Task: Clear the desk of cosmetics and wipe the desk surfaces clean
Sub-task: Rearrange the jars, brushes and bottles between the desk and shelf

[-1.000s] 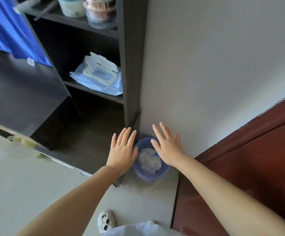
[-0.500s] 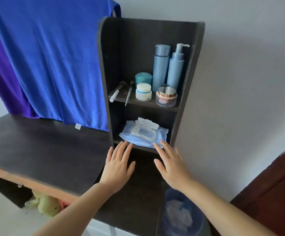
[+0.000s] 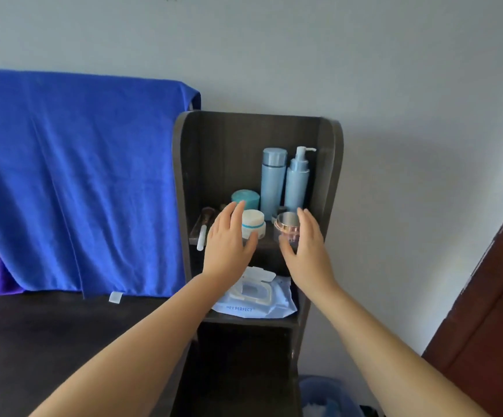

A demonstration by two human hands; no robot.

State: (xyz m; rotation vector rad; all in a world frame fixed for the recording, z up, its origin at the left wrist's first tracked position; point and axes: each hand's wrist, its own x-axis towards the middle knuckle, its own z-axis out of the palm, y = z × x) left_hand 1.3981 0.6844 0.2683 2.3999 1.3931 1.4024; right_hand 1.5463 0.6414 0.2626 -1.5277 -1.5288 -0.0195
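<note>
Pale wall [image 3: 274,55], blue cloth [image 3: 78,176] at left, reddish-brown door [image 3: 490,311] at right.

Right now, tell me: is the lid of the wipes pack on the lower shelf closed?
No. The wipes pack lies on the lower shelf with its white flip lid standing open.

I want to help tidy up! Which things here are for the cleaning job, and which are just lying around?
For the job: white jar, clear jar, teal jar, two blue bottles, brush, wipes pack, desk.
Just lying about: blue towel, blue bin, door.
</note>
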